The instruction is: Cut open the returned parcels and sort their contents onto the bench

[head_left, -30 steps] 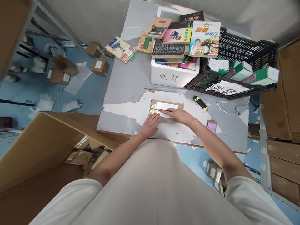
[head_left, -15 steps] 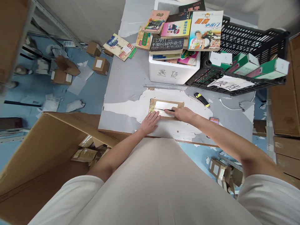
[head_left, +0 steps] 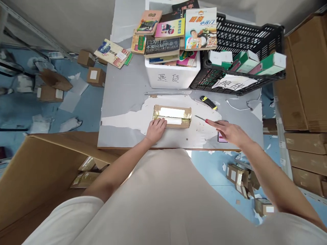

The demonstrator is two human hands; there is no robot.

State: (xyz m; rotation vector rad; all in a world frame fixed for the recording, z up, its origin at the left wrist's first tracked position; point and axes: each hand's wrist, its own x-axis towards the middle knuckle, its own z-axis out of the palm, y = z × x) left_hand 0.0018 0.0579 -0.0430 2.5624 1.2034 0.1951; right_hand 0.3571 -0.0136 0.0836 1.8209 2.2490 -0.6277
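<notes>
Small cardboard box (head_left: pixel 173 116) is lying flat on the bench (head_left: pixel 122 102), long side running left to right, and the left hand (head_left: pixel 156 130) is the nearer one, fingers over its near left corner, though I can't tell if that grip is pinching or just pressing. The right hand (head_left: pixel 231 133) is off past the box's right end, grip closed around a red-handled knife (head_left: pixel 207 120), blade pointing back left toward the box but not touching.

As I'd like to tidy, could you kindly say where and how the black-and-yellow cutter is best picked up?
Grip the cutter at its middle, probably from its near right end: the long body lies flat and slanted, that end toward the right hand, which holds the red-handled knife.
</notes>
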